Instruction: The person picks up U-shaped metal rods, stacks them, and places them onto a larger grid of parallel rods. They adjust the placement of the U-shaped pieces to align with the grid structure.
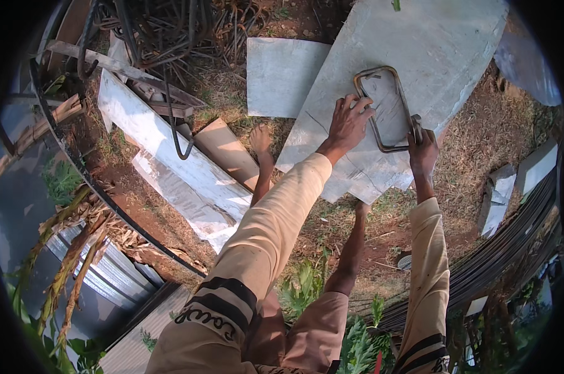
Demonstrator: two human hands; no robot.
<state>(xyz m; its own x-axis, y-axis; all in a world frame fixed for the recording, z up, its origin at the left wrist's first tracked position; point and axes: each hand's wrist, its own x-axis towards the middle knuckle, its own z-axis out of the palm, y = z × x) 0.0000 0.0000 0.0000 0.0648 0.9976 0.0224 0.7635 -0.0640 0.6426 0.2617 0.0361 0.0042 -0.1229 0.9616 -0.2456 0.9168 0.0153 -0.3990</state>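
Visibly — lettered sleeve [264,216], bent rod [402,101]

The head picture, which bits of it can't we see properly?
In the head view:
Left hand: its palm, hidden by its own back.
Right hand: its full grip on the metal piece, hidden by its own back.
Right foot: its front, hidden by the big pale board.
That board: its far end, cut off by the upper edge.
Heap of bent rods: its far side, cut off there too.

Open room inside metal loop [402,96]
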